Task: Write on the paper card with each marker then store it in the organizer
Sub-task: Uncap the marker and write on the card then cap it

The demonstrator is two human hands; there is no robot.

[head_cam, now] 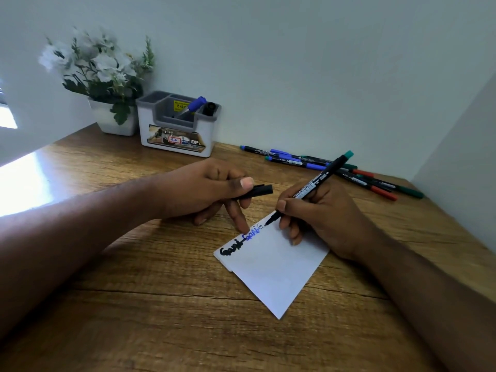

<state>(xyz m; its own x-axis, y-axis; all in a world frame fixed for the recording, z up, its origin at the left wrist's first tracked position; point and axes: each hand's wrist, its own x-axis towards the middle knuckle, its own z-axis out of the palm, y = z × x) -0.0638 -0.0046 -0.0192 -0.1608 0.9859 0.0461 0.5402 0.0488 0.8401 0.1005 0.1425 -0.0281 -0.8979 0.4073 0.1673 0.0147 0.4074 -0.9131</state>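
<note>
Just the one view here, a head-worn wide-angle camera looking forward and down over the wooden desk [134,304]. It sits close above the person's forearms, which come in from the bottom corners (edges bend a fair bit, typical fisheye). It faces the back wall [295,63], where the desk ends, with a side wall [461,162] closing off the right.

Right hand [319,216] puts the green-ended marker [314,183] tip on the paper card [276,267], left hand [204,189] grips its black cap [257,190]
</note>
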